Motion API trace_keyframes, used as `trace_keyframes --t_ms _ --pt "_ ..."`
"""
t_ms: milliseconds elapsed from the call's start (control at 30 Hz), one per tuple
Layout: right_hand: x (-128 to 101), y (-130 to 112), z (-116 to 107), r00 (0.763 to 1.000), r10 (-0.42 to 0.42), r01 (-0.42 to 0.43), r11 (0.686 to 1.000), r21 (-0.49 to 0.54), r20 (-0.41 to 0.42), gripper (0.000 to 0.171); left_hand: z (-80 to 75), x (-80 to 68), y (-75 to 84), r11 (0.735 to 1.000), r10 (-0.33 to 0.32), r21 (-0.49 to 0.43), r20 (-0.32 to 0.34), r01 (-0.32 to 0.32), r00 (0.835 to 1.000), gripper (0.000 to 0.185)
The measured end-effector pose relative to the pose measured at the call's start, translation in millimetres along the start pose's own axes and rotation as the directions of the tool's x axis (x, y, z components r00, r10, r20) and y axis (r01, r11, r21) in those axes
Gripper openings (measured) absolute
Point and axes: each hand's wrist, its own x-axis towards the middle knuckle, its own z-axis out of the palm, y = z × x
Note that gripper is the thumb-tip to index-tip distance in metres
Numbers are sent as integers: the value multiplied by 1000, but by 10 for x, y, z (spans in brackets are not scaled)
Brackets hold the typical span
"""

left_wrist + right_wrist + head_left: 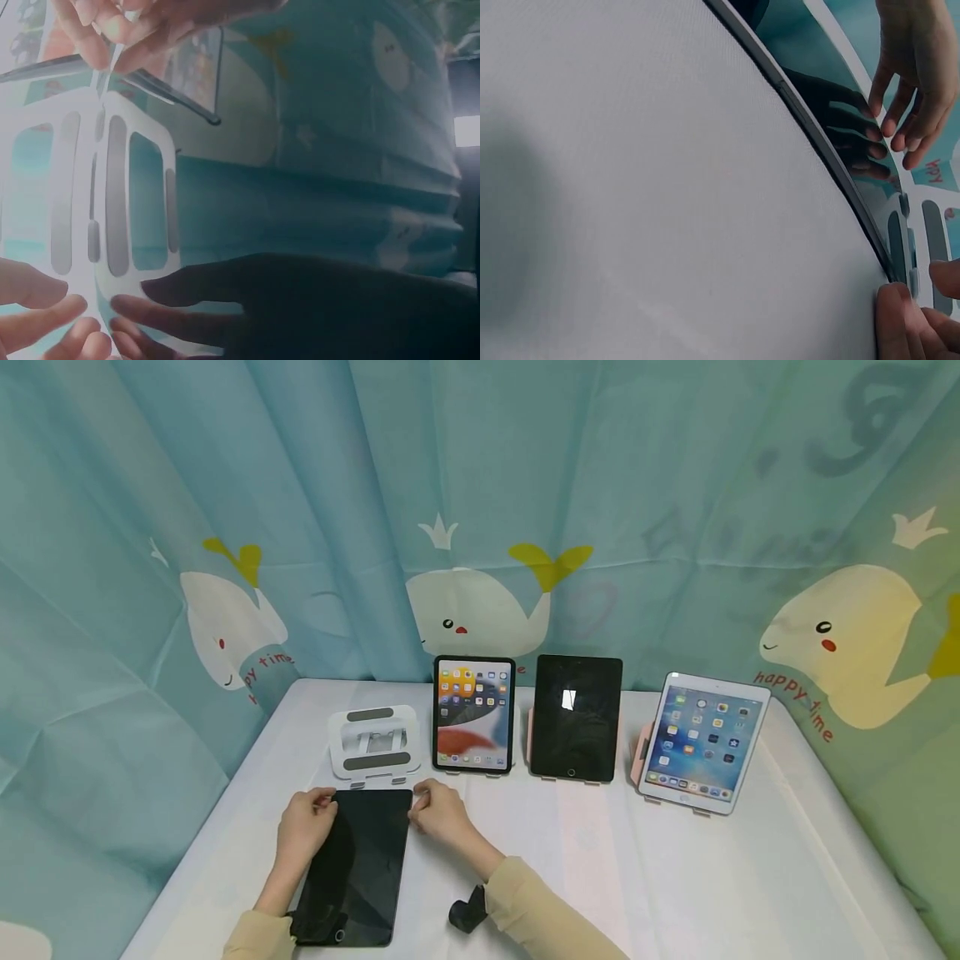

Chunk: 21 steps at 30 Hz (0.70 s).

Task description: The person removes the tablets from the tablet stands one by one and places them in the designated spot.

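Note:
A black tablet (367, 860) lies face up on the white table, its screen dark and its home button towards me. My left hand (306, 827) is at its far left corner; the right wrist view shows that hand's fingers (900, 120) loosely bent beside the far edge, mirrored in the screen. At the far right corner is my right hand (442, 814), its fingers touching the tablet's side and the thumb apart from them. Just beyond the far edge stands a white folding tablet stand (372, 760) with grey pads, holding nothing.
Three tablets lean on stands at the back: one with a lit colourful screen (474, 714), a dark one (574, 718), and a white one (705, 743) at the right. A black strap-like object (467, 912) is by my right wrist. A whale-print curtain (480, 485) encloses the table (675, 877).

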Motion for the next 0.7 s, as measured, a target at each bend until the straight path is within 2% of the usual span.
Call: trace_keyframes --t_ms 200,333,700 --pt "5 23 -52 997 -62 59 996 -68 -42 22 12 26 64 999 -15 -34 7 15 1000 25" --pt "-4 27 -108 995 -86 82 994 -75 -58 18 40 43 105 999 -16 -47 8 16 1000 24" --pt "-1 58 -260 990 -68 63 997 -41 -121 15 87 71 217 996 11 -86 10 -10 1000 21"
